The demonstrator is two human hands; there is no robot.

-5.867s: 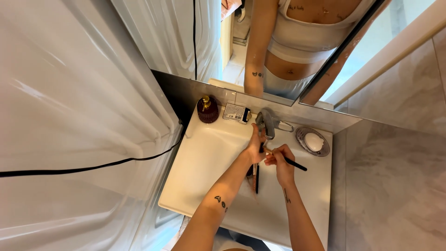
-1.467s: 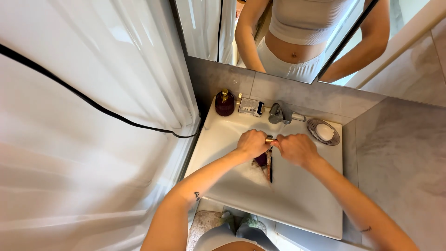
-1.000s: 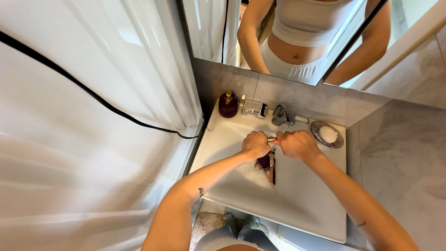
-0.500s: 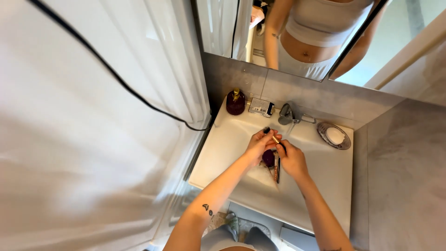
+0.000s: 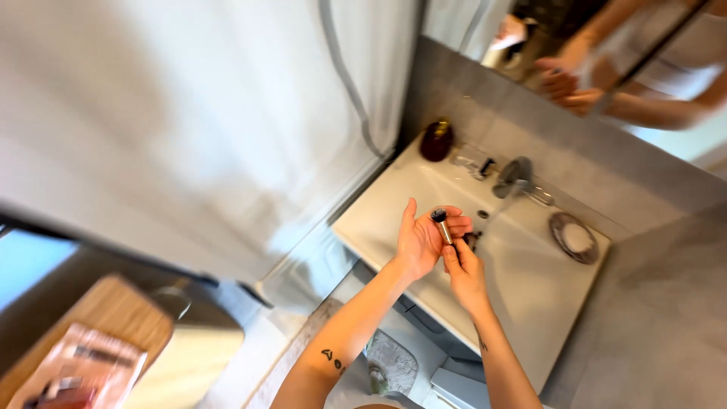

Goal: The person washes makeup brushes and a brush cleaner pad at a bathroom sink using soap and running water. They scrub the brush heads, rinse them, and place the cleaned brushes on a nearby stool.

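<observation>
A brush (image 5: 440, 225) is being gripped by the right hand (image 5: 463, 271) — its head is being pressed into the open left hand (image 5: 419, 241) over the sink (image 5: 530, 288).

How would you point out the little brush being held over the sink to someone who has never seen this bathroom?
Find the white sink under the mirror, with a grey tap at its back. Over the basin's near left edge the left hand lies palm open, and the right hand presses a short makeup brush into it. Its dark round head and metal neck set it apart from the soap dish and the dark red bottle.
</observation>
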